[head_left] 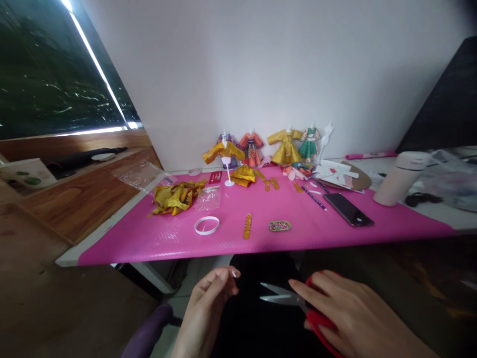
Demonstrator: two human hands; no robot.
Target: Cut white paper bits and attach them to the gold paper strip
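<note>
Right hand and left hand, two in all, are nearest the camera: the right has its fingers round one pair of scissors, while the left pinches one tiny white piece between thumb and fingertip. Beyond them, near the table's front edge, lie one white ring, one gold strip and one oval patterned case, well apart from each other. Farther back are one phone, one pale bottle, one heap of gold fabric and five small garments on forms, two gold, one purple, one orange-red and one green, with one bare white form at their right. Bright pink matting covers most of the white tabletop, which stands against a plain pale wall; wooden boards are to the left and a dark screen to the right. Held over the person's dark lap, short of the table edge, the scissors have red handles and grey, tapering blades, parted and pointing toward the left hand. The white piece is too small to show its shape.
</note>
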